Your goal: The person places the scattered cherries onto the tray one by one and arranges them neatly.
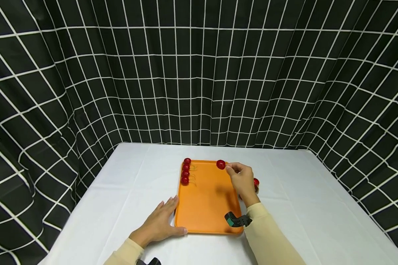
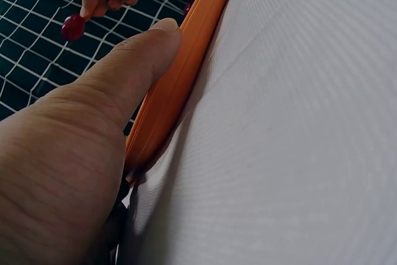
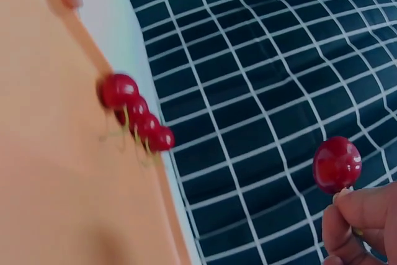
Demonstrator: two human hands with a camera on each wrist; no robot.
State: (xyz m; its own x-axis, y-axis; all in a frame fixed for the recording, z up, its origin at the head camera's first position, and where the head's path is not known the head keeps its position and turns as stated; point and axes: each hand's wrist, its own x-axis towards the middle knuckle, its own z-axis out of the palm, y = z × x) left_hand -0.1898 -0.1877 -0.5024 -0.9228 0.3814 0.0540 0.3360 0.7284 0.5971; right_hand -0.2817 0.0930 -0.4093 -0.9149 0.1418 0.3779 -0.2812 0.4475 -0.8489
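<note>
My right hand [image 1: 243, 181] pinches a red cherry [image 1: 220, 164] at its stem end and holds it above the far right part of an orange tray [image 1: 209, 206]. In the right wrist view this cherry [image 3: 337, 164] is glossy and round, held between thumb and fingertips. Along the tray's far left edge, several red cherries [image 1: 185, 173] lie in a row, their thin green stems pointing inward. At the near left corner, my left hand [image 1: 159, 221] rests against the tray with fingers extended; its thumb [image 2: 139, 54] touches the rim in the left wrist view.
More cherries [image 1: 256, 182] lie right of the tray, partly hidden behind my right hand and forearm; their container, if any, cannot be made out. A white cloth [image 1: 146, 173] covers the table. Black curtains with a white grid [image 1: 199, 73] stand behind and at both sides.
</note>
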